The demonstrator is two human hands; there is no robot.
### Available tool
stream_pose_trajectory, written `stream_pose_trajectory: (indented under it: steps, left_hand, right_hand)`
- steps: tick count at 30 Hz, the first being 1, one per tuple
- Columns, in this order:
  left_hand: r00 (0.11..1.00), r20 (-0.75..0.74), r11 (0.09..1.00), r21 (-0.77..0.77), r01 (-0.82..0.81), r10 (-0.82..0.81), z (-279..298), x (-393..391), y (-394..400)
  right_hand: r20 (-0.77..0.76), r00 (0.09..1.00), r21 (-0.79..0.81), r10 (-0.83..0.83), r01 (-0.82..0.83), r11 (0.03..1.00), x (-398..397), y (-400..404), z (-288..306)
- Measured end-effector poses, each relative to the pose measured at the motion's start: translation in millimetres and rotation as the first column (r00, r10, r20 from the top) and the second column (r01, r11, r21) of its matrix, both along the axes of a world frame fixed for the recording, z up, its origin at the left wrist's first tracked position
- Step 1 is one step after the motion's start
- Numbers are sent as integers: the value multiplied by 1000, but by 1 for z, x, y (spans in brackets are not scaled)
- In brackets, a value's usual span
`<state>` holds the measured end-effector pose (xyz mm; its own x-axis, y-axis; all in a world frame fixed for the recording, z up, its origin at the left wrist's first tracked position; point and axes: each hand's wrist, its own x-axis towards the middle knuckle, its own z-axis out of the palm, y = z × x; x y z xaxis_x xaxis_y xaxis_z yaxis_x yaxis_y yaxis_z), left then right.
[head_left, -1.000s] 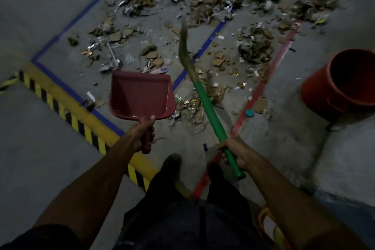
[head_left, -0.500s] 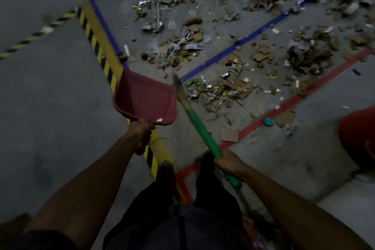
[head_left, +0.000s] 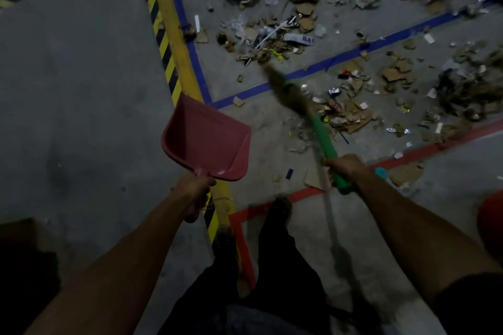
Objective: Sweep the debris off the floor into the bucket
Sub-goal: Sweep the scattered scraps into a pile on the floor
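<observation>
Both hands (head_left: 343, 165) full — broom (head_left: 321, 133) (right), dustpan (head_left: 209, 141)

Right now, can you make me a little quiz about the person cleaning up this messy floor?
1. Which hand grips the red dustpan?
2. True or false: the dustpan already holds debris.
3. The broom's handle is: A blue, B green, C yellow.

Key:
1. The left hand; the right hand grips the broom.
2. False, it looks empty.
3. B.
</observation>
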<state>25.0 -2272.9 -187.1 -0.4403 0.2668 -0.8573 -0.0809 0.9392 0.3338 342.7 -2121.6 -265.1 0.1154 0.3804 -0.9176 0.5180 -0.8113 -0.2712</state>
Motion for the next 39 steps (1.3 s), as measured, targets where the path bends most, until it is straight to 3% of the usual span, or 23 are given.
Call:
stream_pose_trajectory:
  steps: [3, 6, 14, 20, 24, 28, 31, 34, 39]
  left_hand:
    - [1000, -10, 1000, 5, -16, 16, -4, -5, -8]
    - [998, -30, 999, -7, -54, 54, -3, -11, -16]
    - [987, -68, 990, 15, -144, 144, 6, -27, -40]
    - [978, -66, 980, -20, -200, 199, 3, -31, -57]
    - [973, -48, 973, -31, -228, 226, 1, -33, -66]
    - [975, -60, 977, -2, -213, 213, 0, -39, -74]
    - [966, -63, 968, 6, -250, 250, -2, -42, -78]
    - [956, -8, 956, 42, -292, 292, -3, -43, -82]
    - [944, 48, 940, 84, -329, 326, 0, -39, -80]
  right_hand:
    - [3, 984, 128, -180, 178, 976, -16, 20, 10]
    - [-39, 973, 208, -228, 231, 950, -43, 3, 27]
    - [-183, 973, 172, 140, -109, 979, -114, -130, 54]
    - [-194, 914, 69, 358, -351, 934, -153, -119, 22]
    - [-139, 985, 17, 106, -105, 994, -159, -68, 3]
    - [-104, 982, 100, -156, 166, 981, -151, -11, 8]
    - [-88, 981, 215, -172, 188, 958, -141, -10, 30]
    - [-59, 998, 264, -30, 44, 963, -128, -56, 52]
    - [-187, 980, 58, 60, -50, 997, -101, -147, 82]
